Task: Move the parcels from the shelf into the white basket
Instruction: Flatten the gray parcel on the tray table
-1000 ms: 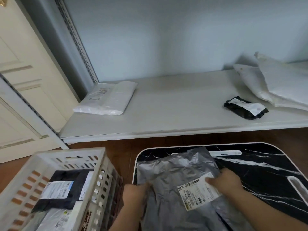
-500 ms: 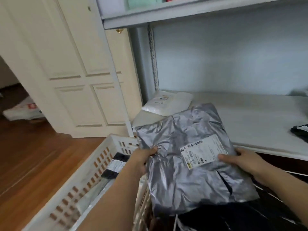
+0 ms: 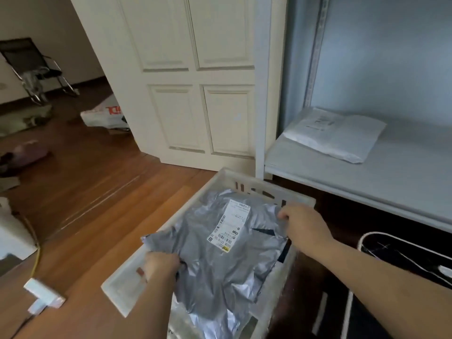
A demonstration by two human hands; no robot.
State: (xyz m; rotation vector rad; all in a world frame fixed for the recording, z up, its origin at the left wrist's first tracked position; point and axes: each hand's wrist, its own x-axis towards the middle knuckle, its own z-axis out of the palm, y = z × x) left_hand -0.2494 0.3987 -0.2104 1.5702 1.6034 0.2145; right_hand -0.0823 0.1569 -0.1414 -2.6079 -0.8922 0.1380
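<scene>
Both hands hold a grey parcel (image 3: 220, 255) flat over the white basket (image 3: 244, 179): left hand (image 3: 160, 265) grips its near edge, right hand (image 3: 303, 226) pinches its far corner. Beyond the basket, a white parcel (image 3: 335, 133) lies on the shelf (image 3: 391, 177).

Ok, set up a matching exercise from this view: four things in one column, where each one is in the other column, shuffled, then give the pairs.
Things:
1. crinkled grey plastic mailer bag with a white label
2. flat white plastic parcel
3. white slatted plastic basket
4. white carrier bag with red lettering

Places:
A. on the wooden floor beside the open cream door
B. on the pale shelf, near its left post
C. on the floor in front of the shelf
D. over the basket, gripped by the left hand and the right hand

Pairs: 1-D, 2-B, 3-C, 4-A
</scene>
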